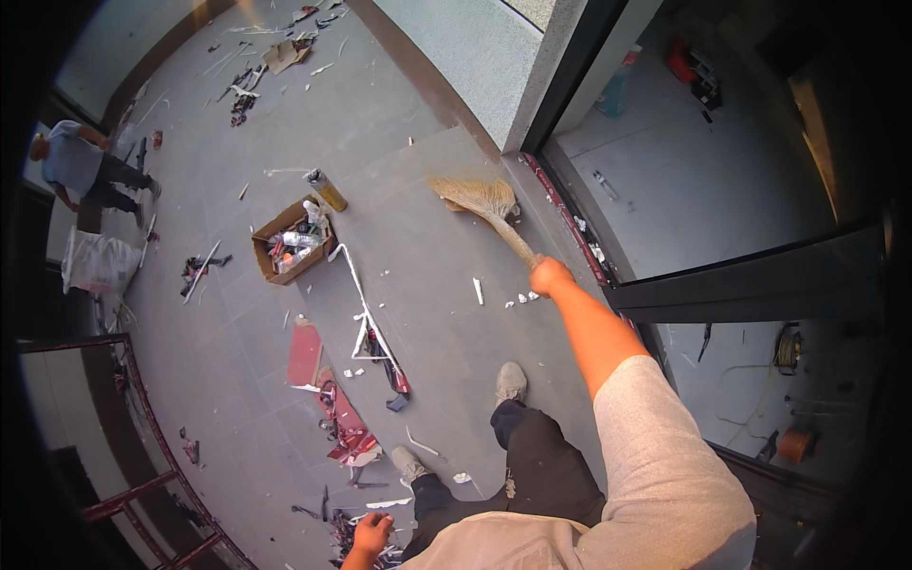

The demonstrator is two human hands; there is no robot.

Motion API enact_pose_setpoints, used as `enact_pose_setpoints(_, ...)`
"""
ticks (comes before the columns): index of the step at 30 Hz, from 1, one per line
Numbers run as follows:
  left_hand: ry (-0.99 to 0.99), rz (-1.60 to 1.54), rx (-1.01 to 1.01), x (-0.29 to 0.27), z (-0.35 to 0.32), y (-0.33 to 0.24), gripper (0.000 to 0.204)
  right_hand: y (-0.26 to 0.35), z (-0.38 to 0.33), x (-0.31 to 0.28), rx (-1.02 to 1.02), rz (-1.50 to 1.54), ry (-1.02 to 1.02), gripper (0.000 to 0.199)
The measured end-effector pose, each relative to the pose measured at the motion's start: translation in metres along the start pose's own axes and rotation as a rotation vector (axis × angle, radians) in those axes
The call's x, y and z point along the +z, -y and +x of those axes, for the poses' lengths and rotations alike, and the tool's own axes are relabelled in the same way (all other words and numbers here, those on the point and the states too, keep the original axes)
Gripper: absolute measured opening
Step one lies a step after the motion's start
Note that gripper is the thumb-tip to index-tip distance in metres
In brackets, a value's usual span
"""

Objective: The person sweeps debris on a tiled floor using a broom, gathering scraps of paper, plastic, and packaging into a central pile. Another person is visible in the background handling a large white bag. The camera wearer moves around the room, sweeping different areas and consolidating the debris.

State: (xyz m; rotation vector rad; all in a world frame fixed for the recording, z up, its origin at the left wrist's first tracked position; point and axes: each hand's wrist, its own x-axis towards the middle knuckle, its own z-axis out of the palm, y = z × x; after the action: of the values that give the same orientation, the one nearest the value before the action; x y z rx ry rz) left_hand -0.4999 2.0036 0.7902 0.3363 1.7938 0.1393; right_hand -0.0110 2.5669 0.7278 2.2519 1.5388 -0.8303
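Observation:
My right hand (551, 276) is closed around the handle of a straw broom (482, 200), with the arm stretched forward. The broom's fanned bristles rest on the grey floor near the door frame, pointing left. Close to my body at the lower edge is my left hand (372, 534), empty, its fingers loosely bent and a little apart. Dark and white scraps (347, 537) lie on the floor beside it. Small white bits (522, 298) and a white strip (478, 291) are on the floor below the broom.
A cardboard box (277, 270) of bottles and cans stands ahead, with a spray can (327, 190) beside it. White strips (359, 294) and red sheet pieces (337, 408) litter the floor. A dark door frame (750, 275) borders the right. Another person (81, 166) walks at far left.

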Motion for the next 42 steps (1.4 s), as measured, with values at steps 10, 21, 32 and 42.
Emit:
enact_pose_setpoints(10,0.007,-0.142,0.160,-0.052,0.000,-0.043,0.027,-0.014,-0.274,0.045,0.141,0.941,0.339,0.050)
enact_pose_setpoints(21,-0.081,-0.094,-0.052,-0.137,0.009,0.179,0.029,0.017,-0.128,0.018,-0.101,0.251,-0.238,0.051)
enact_pose_setpoints(32,0.009,0.201,-0.175,-0.050,-0.001,0.123,0.034,-0.074,-0.065,0.207,-0.120,-0.009,0.061,0.070)
enact_pose_setpoints(42,0.040,-0.045,-0.052,0.012,0.044,0.015,0.016,-0.076,-0.095,0.254,-0.051,0.063,0.121,0.075)
